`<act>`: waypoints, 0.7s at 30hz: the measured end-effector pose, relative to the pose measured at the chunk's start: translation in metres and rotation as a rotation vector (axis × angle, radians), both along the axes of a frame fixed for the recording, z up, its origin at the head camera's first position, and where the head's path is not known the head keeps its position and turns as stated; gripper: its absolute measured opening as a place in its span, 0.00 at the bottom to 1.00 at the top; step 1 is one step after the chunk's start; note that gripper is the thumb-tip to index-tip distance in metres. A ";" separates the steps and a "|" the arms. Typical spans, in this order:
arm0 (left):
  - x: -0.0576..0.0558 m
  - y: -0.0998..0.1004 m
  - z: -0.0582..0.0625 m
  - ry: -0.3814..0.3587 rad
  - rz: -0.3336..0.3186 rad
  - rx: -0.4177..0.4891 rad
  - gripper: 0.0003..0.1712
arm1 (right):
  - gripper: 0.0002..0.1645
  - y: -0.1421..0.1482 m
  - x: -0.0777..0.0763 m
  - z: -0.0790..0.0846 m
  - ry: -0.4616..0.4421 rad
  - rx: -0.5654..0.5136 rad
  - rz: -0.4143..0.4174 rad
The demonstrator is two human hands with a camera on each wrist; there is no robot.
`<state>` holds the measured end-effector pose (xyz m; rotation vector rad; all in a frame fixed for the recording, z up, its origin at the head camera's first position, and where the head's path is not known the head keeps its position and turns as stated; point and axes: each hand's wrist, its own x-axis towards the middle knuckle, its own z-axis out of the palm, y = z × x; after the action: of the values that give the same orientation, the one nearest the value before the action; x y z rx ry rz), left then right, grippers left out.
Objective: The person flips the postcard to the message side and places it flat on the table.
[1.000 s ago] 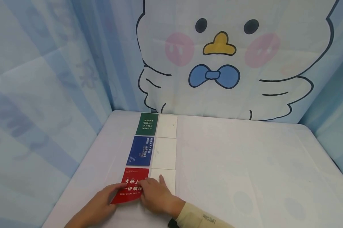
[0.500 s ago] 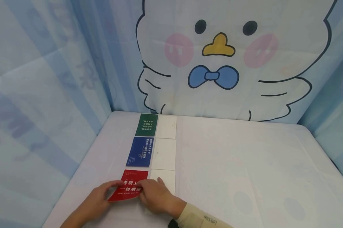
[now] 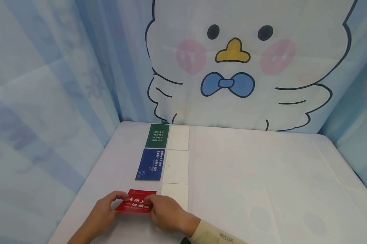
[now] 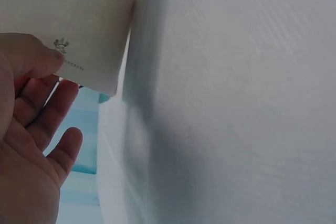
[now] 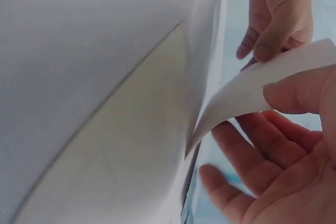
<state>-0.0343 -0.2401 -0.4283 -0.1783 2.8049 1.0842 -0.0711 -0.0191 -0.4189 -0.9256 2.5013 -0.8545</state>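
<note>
A red card [image 3: 136, 196] with white lettering is held between both hands near the table's front left. Its near edge is lifted and the card bends. My left hand [image 3: 102, 214] pinches its left side; in the left wrist view the thumb lies on the card's pale underside [image 4: 89, 9], beside a small printed logo. My right hand [image 3: 168, 212] pinches the right side, with the thumb on the underside and fingers on the opposite face in the right wrist view. The right hand partly covers a white card [image 3: 175, 193] lying flat beside it.
Beyond the red card, a blue card [image 3: 150, 165] and a green card [image 3: 157, 135] lie in a column. Two more white cards, a middle one [image 3: 175, 166] and a far one [image 3: 178, 137], lie to their right. Patterned curtains [image 3: 49, 101] surround the white table [image 3: 256, 176].
The red card has been drawn toward the table's front, widening the gap to the blue card, and its near edge tilts up more. Both hands keep their grip.
</note>
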 end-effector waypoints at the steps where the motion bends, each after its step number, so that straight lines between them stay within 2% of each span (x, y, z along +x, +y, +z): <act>1: 0.000 0.000 0.001 0.012 0.006 0.002 0.20 | 0.18 0.001 0.000 0.000 -0.005 -0.021 -0.010; 4: 0.003 0.001 0.004 0.077 0.027 0.013 0.17 | 0.17 0.004 -0.001 -0.001 -0.014 -0.116 -0.048; 8: 0.006 0.001 0.007 0.219 0.059 0.027 0.11 | 0.14 0.007 0.000 -0.002 -0.018 -0.261 -0.105; 10: 0.006 0.000 0.008 0.258 0.076 0.036 0.10 | 0.12 0.007 0.000 -0.003 -0.041 -0.333 -0.137; 13: 0.006 0.000 0.009 0.273 0.093 0.045 0.11 | 0.11 0.007 0.001 -0.004 -0.076 -0.435 -0.179; 16: 0.005 0.000 0.010 0.264 0.094 0.040 0.14 | 0.14 0.007 0.003 -0.005 -0.102 -0.506 -0.210; 21: 0.006 0.000 0.009 0.330 0.090 0.039 0.16 | 0.12 0.006 0.005 -0.007 -0.038 -0.540 -0.246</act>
<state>-0.0288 -0.2398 -0.4190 -0.1332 3.0868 1.2947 -0.0658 -0.0136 -0.4257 -0.7407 2.4213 -1.6643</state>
